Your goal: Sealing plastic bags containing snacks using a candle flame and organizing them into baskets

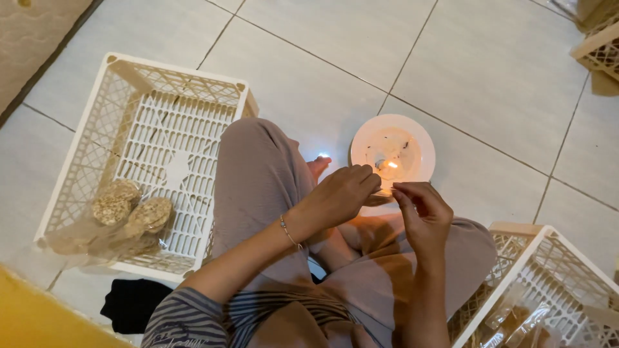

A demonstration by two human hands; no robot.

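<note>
Clear plastic wrapper edge, thin and barely visible, was pinched between your left hand and right hand, fingertips pressed together beside the small candle flame, apparently so heat met the film. Round white plastic dish held that candle. White lattice plastic crate, left, held bagged round brown cakes; pale tiled floor lay beyond.

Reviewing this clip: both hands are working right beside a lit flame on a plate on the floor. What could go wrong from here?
1. The left hand and right hand pinch something thin at the edge of the candle flame; fingers could get burned.
2. The white plate sits on the tiled floor close to the person's knee; the loose trouser fabric might brush it or tip it.
</note>
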